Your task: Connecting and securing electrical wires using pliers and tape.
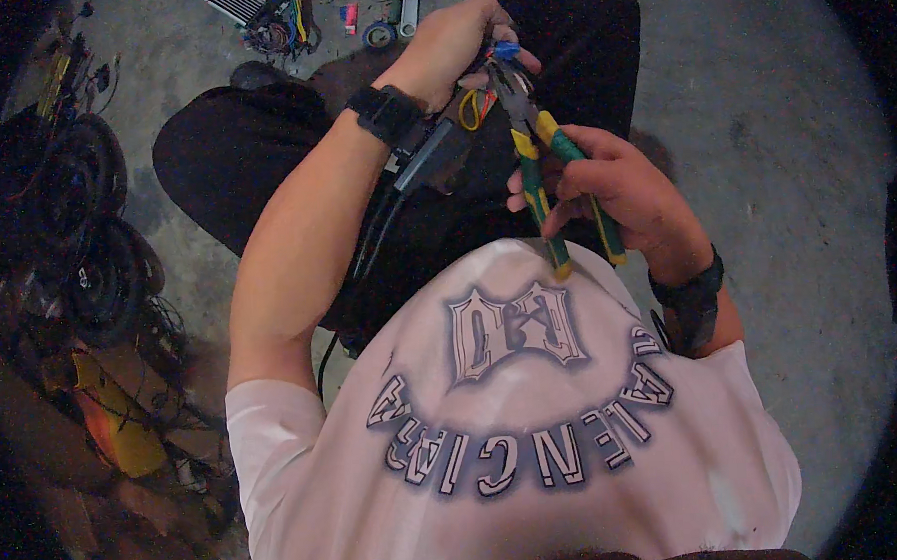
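My right hand is closed around the handles of a pair of pliers with green and yellow grips. Their metal jaws point away from me and reach up to my left hand. In the fingers of my left hand is a small blue piece right at the jaws; whether it is a connector or taped wire ends I cannot tell. A loop of yellow and red wire hangs just below that hand. Beneath my left wrist lies a dark, grey-edged bar with black cables running toward me.
On the concrete floor ahead lie a finned metal box, a bundle of coloured wires, a blue tape roll, a pink-red item and a flat metal tool. Dark wheels and a yellow-orange object crowd the left.
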Motion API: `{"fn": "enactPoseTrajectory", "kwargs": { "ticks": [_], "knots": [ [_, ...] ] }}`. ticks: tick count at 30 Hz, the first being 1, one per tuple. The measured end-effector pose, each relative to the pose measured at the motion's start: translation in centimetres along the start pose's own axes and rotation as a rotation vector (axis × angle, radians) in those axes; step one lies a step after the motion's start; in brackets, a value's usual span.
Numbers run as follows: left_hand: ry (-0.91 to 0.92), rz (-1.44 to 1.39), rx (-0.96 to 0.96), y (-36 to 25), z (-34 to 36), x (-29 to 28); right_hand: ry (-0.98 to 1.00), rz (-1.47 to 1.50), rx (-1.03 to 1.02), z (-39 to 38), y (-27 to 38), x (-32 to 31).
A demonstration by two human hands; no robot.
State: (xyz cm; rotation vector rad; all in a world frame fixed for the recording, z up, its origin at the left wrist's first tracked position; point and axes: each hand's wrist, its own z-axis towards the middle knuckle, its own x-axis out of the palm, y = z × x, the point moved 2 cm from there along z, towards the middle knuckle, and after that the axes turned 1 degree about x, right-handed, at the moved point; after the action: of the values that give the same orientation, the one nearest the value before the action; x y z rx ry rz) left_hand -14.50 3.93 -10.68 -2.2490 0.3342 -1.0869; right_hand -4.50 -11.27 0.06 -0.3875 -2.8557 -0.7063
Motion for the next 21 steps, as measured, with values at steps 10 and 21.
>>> {"fn": "enactPoseTrajectory", "kwargs": {
  "ticks": [10, 21],
  "knots": [
    [0.053, -0.015, -0.029, 0.2, 0.2, 0.1, 0.008, 0.006, -0.017, -1.3, 0.6, 0.3],
    [0.08, -0.049, -0.031, 0.2, 0.4, -0.6, -0.052, -0.093, -0.021, -2.8, 0.2, -0.7]
  ]
}}
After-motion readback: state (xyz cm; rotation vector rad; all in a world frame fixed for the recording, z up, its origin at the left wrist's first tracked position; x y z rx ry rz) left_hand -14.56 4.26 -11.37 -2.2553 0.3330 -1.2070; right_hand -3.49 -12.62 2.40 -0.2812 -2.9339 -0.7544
